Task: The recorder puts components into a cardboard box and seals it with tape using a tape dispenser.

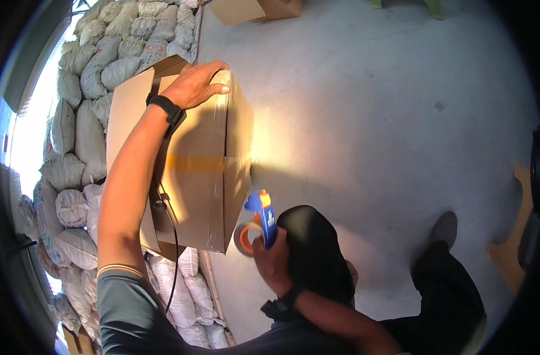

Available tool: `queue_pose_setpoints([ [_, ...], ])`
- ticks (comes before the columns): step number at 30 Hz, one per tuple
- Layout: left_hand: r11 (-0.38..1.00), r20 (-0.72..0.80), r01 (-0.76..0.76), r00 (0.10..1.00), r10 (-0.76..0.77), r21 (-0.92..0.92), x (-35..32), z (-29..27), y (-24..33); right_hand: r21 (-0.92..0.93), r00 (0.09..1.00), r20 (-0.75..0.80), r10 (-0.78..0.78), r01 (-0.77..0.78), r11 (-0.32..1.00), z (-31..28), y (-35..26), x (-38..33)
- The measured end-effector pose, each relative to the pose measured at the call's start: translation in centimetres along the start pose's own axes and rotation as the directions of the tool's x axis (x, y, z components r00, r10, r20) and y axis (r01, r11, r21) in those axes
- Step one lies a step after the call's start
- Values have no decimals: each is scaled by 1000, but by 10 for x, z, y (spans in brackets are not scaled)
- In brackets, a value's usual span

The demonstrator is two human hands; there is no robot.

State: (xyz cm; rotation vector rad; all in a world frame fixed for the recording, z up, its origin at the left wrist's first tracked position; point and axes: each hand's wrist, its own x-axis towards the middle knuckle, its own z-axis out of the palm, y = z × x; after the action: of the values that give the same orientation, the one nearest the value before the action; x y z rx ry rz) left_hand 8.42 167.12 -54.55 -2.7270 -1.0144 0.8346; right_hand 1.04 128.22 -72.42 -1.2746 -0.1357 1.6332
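Observation:
A large brown cardboard box [193, 204] stands on its side to my left, with flaps spread on its left side and a strip of tape across its face. My left hand [194, 84] grips the box's far upper corner, with fingers bent over the edge and thumb lying along it. Near my knee, my right hand [272, 260] is closed around a blue tape dispenser [268, 222] fitted with a roll of tape [244, 239]. The dispenser is held just right of the box's near end, apart from it.
Stacked white woven sacks [75, 160] line the left side, beside and behind the box. Another open carton [276, 9] lies at the far top. Green legs [432, 8] of some object show there too. A tan curved piece [514, 236] stands at the right. A black cable [176, 260] hangs by my left arm.

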Motion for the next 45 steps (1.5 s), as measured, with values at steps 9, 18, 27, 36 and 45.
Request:
queue_pose_setpoints([
  [9,999,-49,-6,999,4,-35,4,7,-23,-166,970,198,141,-109,980,23,74,-48],
  [18,999,-45,-47,998,48,24,12,12,-26,-124,948,302,102,-66,990,30,76,-49],
  [27,928,-190,-40,975,119,372,-10,12,-25,-36,934,343,97,-91,995,58,69,-57],
  [36,904,-568,406,779,-265,135,-338,-61,53,-105,934,254,251,-231,967,57,91,-45],
  [45,708,-196,295,830,-523,-642,-436,84,-88,-180,932,310,188,-136,974,67,96,-38],
])
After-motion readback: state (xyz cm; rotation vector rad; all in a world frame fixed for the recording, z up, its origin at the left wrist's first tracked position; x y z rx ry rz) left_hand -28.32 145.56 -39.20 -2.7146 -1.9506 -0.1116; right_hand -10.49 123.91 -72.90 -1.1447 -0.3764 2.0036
